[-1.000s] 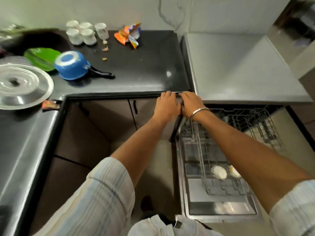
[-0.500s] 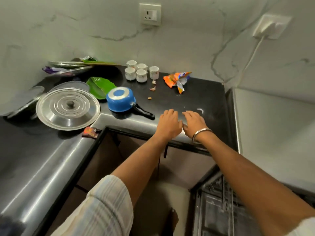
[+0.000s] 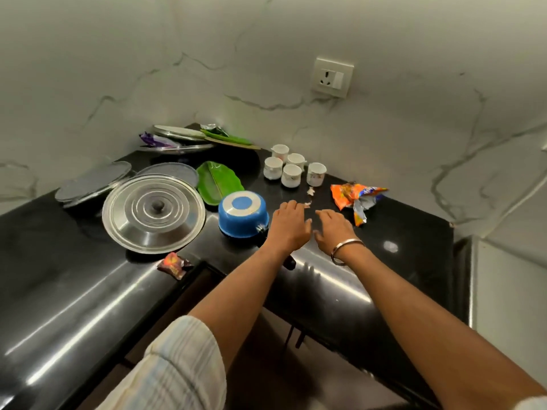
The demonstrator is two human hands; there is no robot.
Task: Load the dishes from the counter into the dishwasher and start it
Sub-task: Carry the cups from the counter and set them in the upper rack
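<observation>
Hovering side by side over the black counter (image 3: 399,279), the left hand (image 3: 288,229) and right hand (image 3: 336,232) are lying loose and empty, with the upturned blue saucepan (image 3: 243,214) sitting just left of them.

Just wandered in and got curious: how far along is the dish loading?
Little looks done from here: the five white cups, upside-down blue saucepan, big steel lid and green leaf-shaped plate all sit on the black counter. Nothing is in hand; the left hand and right hand reach out empty above the counter. Loading all of it and starting the machine remain; the dishwasher is out of view.
</observation>
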